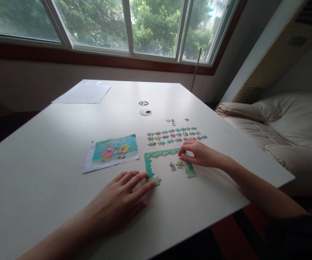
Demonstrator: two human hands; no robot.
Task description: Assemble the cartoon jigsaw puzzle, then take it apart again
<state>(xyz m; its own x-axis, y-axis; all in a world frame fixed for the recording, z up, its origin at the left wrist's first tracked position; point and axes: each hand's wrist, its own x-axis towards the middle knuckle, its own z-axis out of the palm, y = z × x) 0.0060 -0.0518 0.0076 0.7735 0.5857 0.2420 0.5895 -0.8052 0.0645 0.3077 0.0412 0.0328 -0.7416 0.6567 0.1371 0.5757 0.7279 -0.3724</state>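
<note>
A partly joined green puzzle frame lies on the white table. My left hand rests flat and open on the table, its fingertips touching the frame's lower left corner. My right hand sits over the frame's upper right corner, fingers curled down onto the pieces there; whether it holds a piece is hidden. Two small joined pieces lie inside the frame. Several loose pieces are laid out in rows just beyond it.
A cartoon reference picture lies left of the frame. A sheet of paper sits at the far left corner, two round cable ports mid-table. A cream cushioned sofa stands to the right, windows behind.
</note>
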